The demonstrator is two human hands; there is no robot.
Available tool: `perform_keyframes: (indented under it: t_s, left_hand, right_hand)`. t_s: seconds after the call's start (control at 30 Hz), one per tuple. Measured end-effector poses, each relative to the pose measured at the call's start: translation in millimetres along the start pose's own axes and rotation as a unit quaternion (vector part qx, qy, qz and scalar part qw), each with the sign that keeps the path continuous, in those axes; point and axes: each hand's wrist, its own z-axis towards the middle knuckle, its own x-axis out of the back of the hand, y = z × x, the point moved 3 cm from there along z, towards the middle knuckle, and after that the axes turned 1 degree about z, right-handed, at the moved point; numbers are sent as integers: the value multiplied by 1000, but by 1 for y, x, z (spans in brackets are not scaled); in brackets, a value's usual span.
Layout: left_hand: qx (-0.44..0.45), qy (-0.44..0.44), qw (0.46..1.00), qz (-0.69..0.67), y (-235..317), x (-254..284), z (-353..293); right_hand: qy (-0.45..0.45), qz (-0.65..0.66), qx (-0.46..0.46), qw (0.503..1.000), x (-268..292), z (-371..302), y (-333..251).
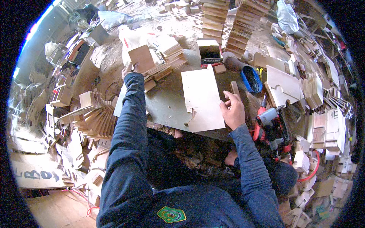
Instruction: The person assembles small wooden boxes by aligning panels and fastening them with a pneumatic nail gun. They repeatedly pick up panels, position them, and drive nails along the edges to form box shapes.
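A board (201, 98) lies on the surface (165, 108) at the middle of the frame. Toward the upper left, a small panel (142, 57) is beside a stack of boards (175, 53). A box (208, 53) is at upper centre, with a block (219, 68) just before it. Right of centre sits a tray (251, 79), with power tools (267, 116) below it in the frame. Fanned wood pieces (97, 121) lie left of the surface.

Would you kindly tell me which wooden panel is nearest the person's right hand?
The pale panel with the jagged lower-left edge; the right hand is at its right edge, while the brown panel is by the left hand.
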Motion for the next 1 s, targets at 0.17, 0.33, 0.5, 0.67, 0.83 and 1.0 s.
perform_keyframes:
  t_s: [0.17, 0.33, 0.5, 0.67, 0.83, 1.0]
  left_hand:
    - [107, -127, 928, -334, 81, 43, -45]
    - [-48, -221, 913, -338, 185, 136, -172]
    - [298, -492, 720, -389, 205, 191, -287]
    - [275, -451, 738, -420, 187, 189, -346]
    - [153, -361, 899, -194, 153, 156, -341]
    - [-30, -388, 913, -124, 165, 110, -314]
  right_hand:
    - [-29, -16, 19, 999, 45, -9, -33]
    - [-26, -65, 276, 959, 60, -31, -81]
    - [-181, -28, 347, 920, 46, -71, -87]
    - [-278, 162, 82, 943, 61, -100, -34]
    - [-233, 84, -16, 969, 49, -123, 31]
    - [-123, 126, -43, 984, 8, -124, 80]
